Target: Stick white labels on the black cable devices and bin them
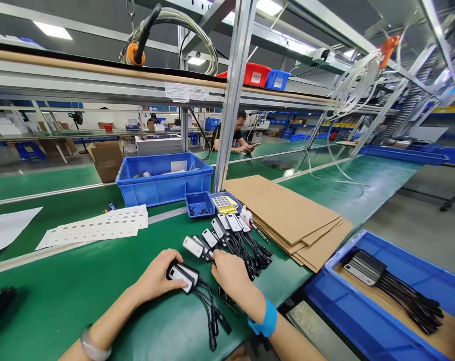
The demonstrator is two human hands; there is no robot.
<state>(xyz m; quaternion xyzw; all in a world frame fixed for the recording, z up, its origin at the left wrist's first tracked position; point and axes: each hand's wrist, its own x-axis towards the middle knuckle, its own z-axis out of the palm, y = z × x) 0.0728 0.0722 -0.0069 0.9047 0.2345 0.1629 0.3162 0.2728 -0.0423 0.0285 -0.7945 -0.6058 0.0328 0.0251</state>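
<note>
Between thumb and fingers, my left hand (pixel 160 277) grips a couple of cabled modules (pixel 182 277) with light faces and black sides; their black cables hang toward the table's front edge. To its right, my right hand (pixel 233 276) has curled fingers at the near end of a row of similar modules (pixel 211 237); what its fingertips hold is hidden. More modules (pixel 233 222) lie behind it on the green table (pixel 137 331), their black cables bunched toward the right. A blue band circles my right wrist and a pale bangle my left.
Behind the modules stand a small blue tray (pixel 199 205) of black parts, yellow labels (pixel 224 203) and a large blue bin (pixel 163 185). Cardboard sheets (pixel 287 210) lie right; a blue crate (pixel 404 250) holds more modules. Label sheets (pixel 95 228) lie left. A person (pixel 227 138) sits beyond the post.
</note>
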